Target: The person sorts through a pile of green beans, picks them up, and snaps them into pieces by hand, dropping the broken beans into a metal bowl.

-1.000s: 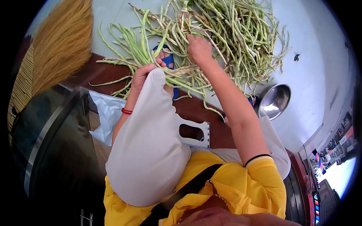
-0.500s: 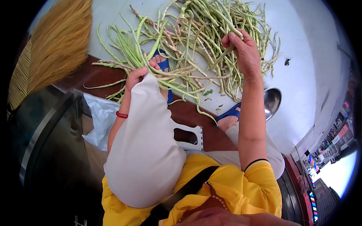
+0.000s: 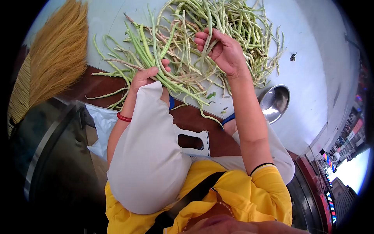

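My left hand (image 3: 145, 77), with a red bracelet at the wrist, is closed around a bunch of long green beans (image 3: 150, 52) beside my raised knee. Some beans in the bunch are pale green, others brownish. Between the thumb and curled fingers of my right hand (image 3: 224, 50) is a long bean (image 3: 209, 21), its upper part reaching over the pile. The large tangled pile of long beans (image 3: 249, 39) lies on the pale floor in front of me, just beyond the right hand.
A shiny metal bowl (image 3: 276, 102) lies tilted at the right. A straw broom (image 3: 58, 50) is at the far left. Near my left forearm hangs a white plastic bag (image 3: 101, 121). A white plastic stool (image 3: 200, 142) is under me. Leaf scraps (image 3: 210, 95) lie on the floor.
My right hand has moved left, closer to the left hand, and turned so its palm shows, with a bean in its fingers. My left hand keeps its bunch in nearly the same place.
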